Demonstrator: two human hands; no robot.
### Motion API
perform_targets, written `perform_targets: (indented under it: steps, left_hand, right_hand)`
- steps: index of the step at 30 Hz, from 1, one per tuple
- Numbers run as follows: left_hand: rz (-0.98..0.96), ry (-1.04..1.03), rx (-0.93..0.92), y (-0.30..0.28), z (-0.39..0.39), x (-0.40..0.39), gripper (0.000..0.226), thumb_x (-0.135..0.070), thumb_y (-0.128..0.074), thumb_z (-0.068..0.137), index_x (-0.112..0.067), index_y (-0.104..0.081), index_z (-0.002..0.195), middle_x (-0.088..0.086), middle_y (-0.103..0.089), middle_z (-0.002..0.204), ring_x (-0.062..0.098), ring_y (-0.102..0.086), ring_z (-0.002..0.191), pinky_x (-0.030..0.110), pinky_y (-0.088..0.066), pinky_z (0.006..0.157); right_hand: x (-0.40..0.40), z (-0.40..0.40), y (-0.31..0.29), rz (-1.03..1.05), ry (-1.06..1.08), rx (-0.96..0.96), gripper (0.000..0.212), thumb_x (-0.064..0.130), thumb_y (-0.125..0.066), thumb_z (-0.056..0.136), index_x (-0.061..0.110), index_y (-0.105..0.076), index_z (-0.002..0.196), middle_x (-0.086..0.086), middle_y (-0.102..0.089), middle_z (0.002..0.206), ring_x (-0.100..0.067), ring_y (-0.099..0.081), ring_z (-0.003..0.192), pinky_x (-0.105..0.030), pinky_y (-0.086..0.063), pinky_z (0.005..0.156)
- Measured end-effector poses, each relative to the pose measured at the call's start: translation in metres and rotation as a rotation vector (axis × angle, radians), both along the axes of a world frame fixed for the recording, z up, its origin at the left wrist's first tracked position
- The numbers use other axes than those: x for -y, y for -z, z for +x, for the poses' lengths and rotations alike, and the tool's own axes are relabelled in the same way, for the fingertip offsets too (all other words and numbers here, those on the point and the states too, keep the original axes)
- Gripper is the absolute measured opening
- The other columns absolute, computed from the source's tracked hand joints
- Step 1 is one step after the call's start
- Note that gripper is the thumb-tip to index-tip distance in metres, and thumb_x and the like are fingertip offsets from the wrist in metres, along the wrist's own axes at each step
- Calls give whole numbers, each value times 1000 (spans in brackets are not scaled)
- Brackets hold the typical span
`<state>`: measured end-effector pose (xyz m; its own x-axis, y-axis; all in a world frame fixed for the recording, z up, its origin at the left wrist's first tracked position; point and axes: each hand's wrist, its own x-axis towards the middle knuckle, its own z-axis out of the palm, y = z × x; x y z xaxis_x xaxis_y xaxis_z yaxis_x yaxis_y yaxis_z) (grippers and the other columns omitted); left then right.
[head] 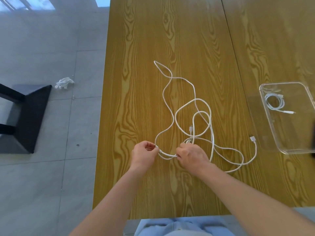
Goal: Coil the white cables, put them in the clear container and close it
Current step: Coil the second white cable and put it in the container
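Observation:
A long white cable (173, 114) lies in loose loops on the wooden table (136, 65), its far bend reaching toward the middle of the table. One plug (252, 138) lies to the right, another connector (190, 128) inside the loops. My left hand (144, 153) pinches a strand of the cable, and my right hand (191, 155) grips the same short doubled stretch a little to the right. At the right edge sits the clear container (265, 126), open, with a small coiled white cable (275, 103) inside. No lid is visible.
The table's left edge runs down beside my left hand, with grey tiled floor beyond. A black stool (25, 116) and a crumpled white scrap (64, 83) are on the floor. A dark object (313, 138) shows at the right border by the container.

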<state>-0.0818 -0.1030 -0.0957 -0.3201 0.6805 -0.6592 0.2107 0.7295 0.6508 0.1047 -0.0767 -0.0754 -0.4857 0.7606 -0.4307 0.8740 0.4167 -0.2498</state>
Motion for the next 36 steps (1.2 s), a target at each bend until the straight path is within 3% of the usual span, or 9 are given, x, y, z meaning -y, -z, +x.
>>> perform_targets:
  steps: [5, 10, 14, 17, 21, 27, 31, 33, 36]
  left_hand:
    - [-10, -29, -30, -2, 1, 3, 6, -16, -73, 80, -20, -69, 83, 1, -75, 77, 14, -73, 72, 24, -56, 58]
    - [-17, -61, -52, -5, 5, 6, 7, -15, -72, 81, -19, -68, 84, 3, -75, 81, 19, -73, 79, 33, -61, 69]
    - [29, -66, -80, -12, 12, 9, 9, -19, -71, 83, -23, -66, 90, 0, -74, 86, 17, -72, 82, 32, -59, 69]
    - [92, -72, -104, -23, 18, 12, 16, -23, -70, 85, -25, -63, 100, -3, -69, 91, 15, -68, 85, 26, -53, 65]
    - [272, -27, -196, -50, 26, 11, 28, -23, -69, 90, -25, -60, 117, -2, -64, 96, 14, -63, 91, 17, -46, 69]
    - [711, 291, -405, -121, 67, -15, 35, -18, -68, 91, -23, -63, 125, -11, -60, 123, 3, -56, 110, 4, -35, 89]
    - [894, 494, -487, -155, 90, -30, 33, -15, -68, 92, -16, -67, 124, -1, -67, 128, 17, -56, 127, 36, -42, 108]
    - [961, 514, -509, -168, 98, -36, 27, -14, -67, 93, -13, -70, 119, 2, -72, 117, 20, -64, 115, 42, -49, 101]
    - [1095, 517, -466, -182, 102, -45, 17, -10, -66, 94, -9, -73, 109, -2, -76, 99, 7, -70, 87, 29, -57, 77]
  right_hand:
    - [-1, 17, -9, 0, 55, -159, 20, 18, -49, 101, 11, -67, 94, -1, -65, 90, -19, -57, 83, -31, -49, 77]
    - [-1, 40, -30, 11, 181, -371, 17, 14, -62, 94, 11, -63, 78, 14, -51, 70, -11, -49, 69, -21, -40, 63]
    - [-4, 58, -48, -3, 225, -490, 9, 12, -68, 92, 9, -69, 84, 2, -66, 71, -13, -60, 67, -29, -52, 64]
    - [-6, 70, -60, -27, 265, -567, 4, 13, -69, 92, 12, -72, 89, 2, -72, 76, -12, -66, 69, -25, -55, 68]
    - [-14, 86, -75, -27, 302, -654, 4, 18, -67, 94, 16, -70, 95, 10, -72, 80, -4, -68, 80, -16, -56, 71]
    - [-32, 101, -112, -18, 313, -782, 10, 23, -64, 95, 32, -67, 91, 21, -71, 87, -1, -69, 80, -12, -54, 72]
    - [-46, 105, -140, 14, 281, -844, 10, 22, -65, 95, 31, -68, 92, 21, -70, 88, -3, -69, 79, -13, -53, 73]
    - [-50, 108, -157, 32, 269, -873, 13, 22, -66, 95, 33, -67, 89, 20, -71, 86, -3, -68, 76, -11, -51, 70]
    - [-54, 113, -179, 11, 271, -903, 11, 24, -64, 96, 32, -68, 89, 11, -72, 83, -7, -69, 74, -18, -55, 69]
